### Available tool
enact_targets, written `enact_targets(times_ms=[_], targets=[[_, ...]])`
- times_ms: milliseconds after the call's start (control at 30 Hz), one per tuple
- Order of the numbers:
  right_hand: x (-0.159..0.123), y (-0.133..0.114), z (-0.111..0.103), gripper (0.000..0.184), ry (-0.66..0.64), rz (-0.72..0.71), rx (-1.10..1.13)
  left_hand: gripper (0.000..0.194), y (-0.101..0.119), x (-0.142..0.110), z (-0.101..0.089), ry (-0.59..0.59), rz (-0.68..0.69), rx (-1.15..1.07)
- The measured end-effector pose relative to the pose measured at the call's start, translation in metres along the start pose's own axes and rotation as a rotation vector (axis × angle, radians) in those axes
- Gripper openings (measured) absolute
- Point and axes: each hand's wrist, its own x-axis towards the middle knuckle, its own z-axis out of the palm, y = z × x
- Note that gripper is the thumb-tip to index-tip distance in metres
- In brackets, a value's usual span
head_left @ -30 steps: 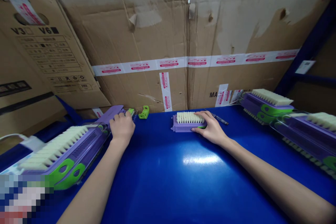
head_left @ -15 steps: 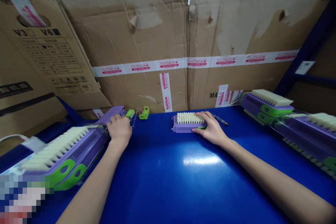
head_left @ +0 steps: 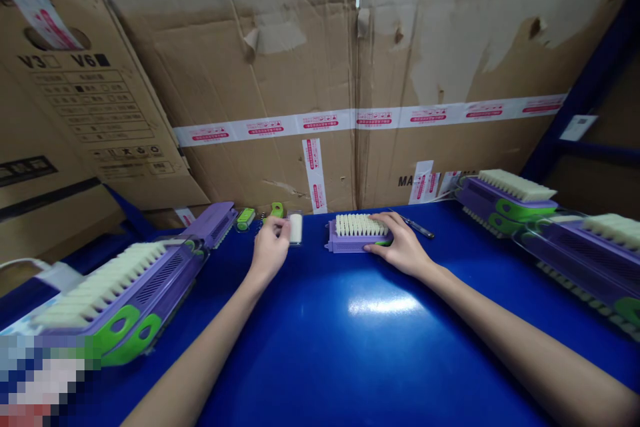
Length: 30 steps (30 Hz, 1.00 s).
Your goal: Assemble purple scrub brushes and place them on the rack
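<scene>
Two bare hands work near the far edge of the blue tabletop [head_left: 320, 373], well apart from each other. The left hand [head_left: 271, 247] has its thumb and fingertips pinched on a small clear case [head_left: 296, 227] with something white inside; gripping by one side leaves most of the case uncovered. The right hand [head_left: 404, 245] is clamped around the right end of a purple brush block [head_left: 343, 245], thumb low at the front and fingers over the bristles, probably to steady it. That block sits right of the middle of the far edge, bristles up, so its base can rest flat. Toward the far left corner lie a green clip [head_left: 277, 209], partly behind the left hand, a spring [head_left: 261, 219], a green block [head_left: 245, 219] and a purple part [head_left: 219, 221], seemingly grouped for easy reach. A pen-like tool [head_left: 419, 227] lies just beyond the right hand.
</scene>
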Motion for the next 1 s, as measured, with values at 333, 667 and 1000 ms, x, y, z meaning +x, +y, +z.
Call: enact_targets(times_ms=[333, 667, 1000], targets=[[0.000, 0.002, 0.001, 0.054, -0.008, -0.005, -0.008, 0.019, 0.004, -0.006, 0.010, -0.171, -0.559, -0.745], [0.000, 0.001, 0.000, 0.055, 0.000, -0.009, -0.006, 0.042, -0.017, 0.001, 0.002, 0.078, 0.031, 0.427], [0.000, 0.003, 0.001, 0.053, 0.009, -0.035, -0.009, 0.041, -0.021, -0.001, 0.000, 0.103, 0.203, 0.490]])
